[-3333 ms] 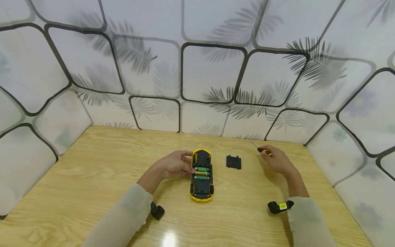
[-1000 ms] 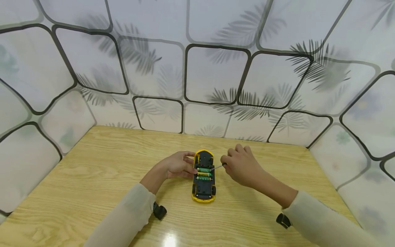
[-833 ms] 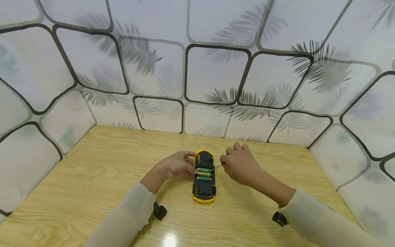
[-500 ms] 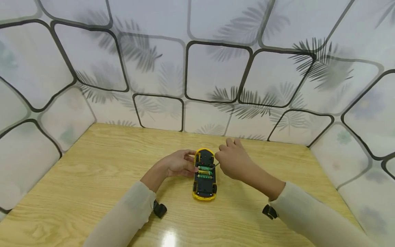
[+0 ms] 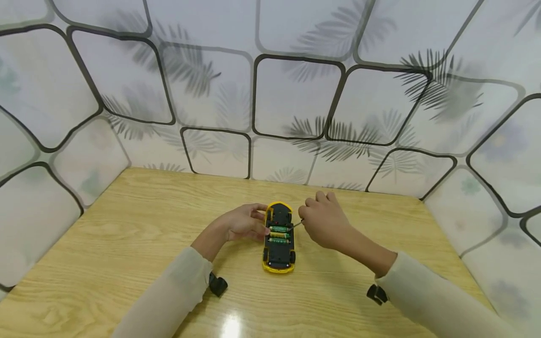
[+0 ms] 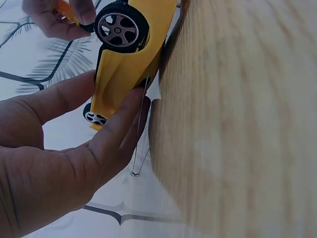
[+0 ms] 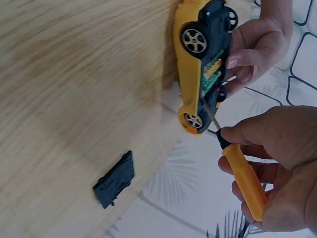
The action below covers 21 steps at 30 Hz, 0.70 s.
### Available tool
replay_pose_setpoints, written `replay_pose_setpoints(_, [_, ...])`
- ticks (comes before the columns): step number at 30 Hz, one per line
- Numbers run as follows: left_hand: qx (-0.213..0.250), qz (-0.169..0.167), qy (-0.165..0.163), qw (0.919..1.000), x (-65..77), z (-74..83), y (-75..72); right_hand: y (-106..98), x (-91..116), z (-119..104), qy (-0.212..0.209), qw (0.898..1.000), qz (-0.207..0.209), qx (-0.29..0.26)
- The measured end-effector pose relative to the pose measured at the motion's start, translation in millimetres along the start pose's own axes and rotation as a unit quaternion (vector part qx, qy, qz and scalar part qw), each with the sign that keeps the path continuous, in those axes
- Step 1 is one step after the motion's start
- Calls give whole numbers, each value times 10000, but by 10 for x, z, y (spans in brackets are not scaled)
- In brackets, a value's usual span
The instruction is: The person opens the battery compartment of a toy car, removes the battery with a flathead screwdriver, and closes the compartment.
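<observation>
The toy car (image 5: 279, 256) is underside up near the middle of the table (image 5: 148, 220), three batteries (image 5: 279, 235) showing in it; the left hand (image 5: 238, 224) is partly closed about its side, thumb on the bottom edge; the right hand (image 5: 324, 223) is curled round the screwdriver (image 7: 245, 183), whose tip is by the far battery's end, touching or not I cannot tell; the car looks light, stiff and smooth, perhaps slippery, so best held by the flanks between the wheels (image 6: 117, 29); the batteries look hard and snug, easiest raised from one end; the black cover (image 7: 115, 180) lies apart, its small tabs probably fragile
</observation>
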<state>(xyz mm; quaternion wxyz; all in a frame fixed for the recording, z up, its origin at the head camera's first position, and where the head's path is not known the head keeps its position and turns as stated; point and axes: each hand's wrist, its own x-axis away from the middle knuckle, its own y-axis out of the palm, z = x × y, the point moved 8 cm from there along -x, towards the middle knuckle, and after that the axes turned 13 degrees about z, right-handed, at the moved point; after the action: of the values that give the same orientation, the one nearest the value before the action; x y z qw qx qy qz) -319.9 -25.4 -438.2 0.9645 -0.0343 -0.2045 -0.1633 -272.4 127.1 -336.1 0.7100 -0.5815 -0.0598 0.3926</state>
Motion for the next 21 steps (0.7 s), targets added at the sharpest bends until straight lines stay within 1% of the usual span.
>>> replay_pose_setpoints(6, [19, 22, -12, 10000, 3, -11, -9, 13, 113, 91, 410, 9970, 88, -644])
replay_pose_setpoints(10, [25, 57, -40, 10000, 0, -11, -14, 43, 173, 156, 574, 9914, 317, -1132])
replay_pose_setpoints(14, [-17, 31, -30, 10000, 3, -11, -11, 97, 231, 212, 674, 9846, 454, -1547])
replay_pose_setpoints(21, [-26, 22, -8, 10000, -3, -17, -16, 175, 289, 261, 955, 9753, 376, -1957])
